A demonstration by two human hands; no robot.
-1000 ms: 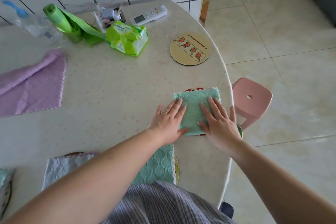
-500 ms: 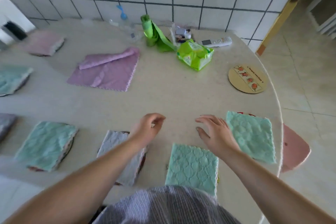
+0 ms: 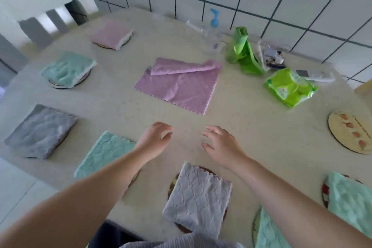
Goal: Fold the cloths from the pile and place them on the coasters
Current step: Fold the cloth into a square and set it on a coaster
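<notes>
A pink cloth (image 3: 179, 84) lies unfolded in the middle of the table, its far edge rolled over. My left hand (image 3: 155, 140) and my right hand (image 3: 220, 143) hover side by side just short of it, fingers loosely curled, holding nothing. Folded cloths sit on coasters around the table: pink (image 3: 110, 34), mint (image 3: 67, 68), grey (image 3: 40, 131), mint (image 3: 104, 151), grey (image 3: 199, 197), mint (image 3: 267, 231), mint (image 3: 350, 199). One round wooden coaster (image 3: 350, 132) at the right edge is bare.
Along the tiled wall stand a green bag roll (image 3: 241, 52), a green tissue pack (image 3: 289, 88), a white remote (image 3: 316, 75), a clear bottle with a blue cap (image 3: 213, 26) and small clutter. A white chair (image 3: 40, 4) stands at the far left.
Both hands lifted off the folded mint cloth at the right and moved left toward the table's middle. The view swung left, bringing the pink cloth and more coasters into sight.
</notes>
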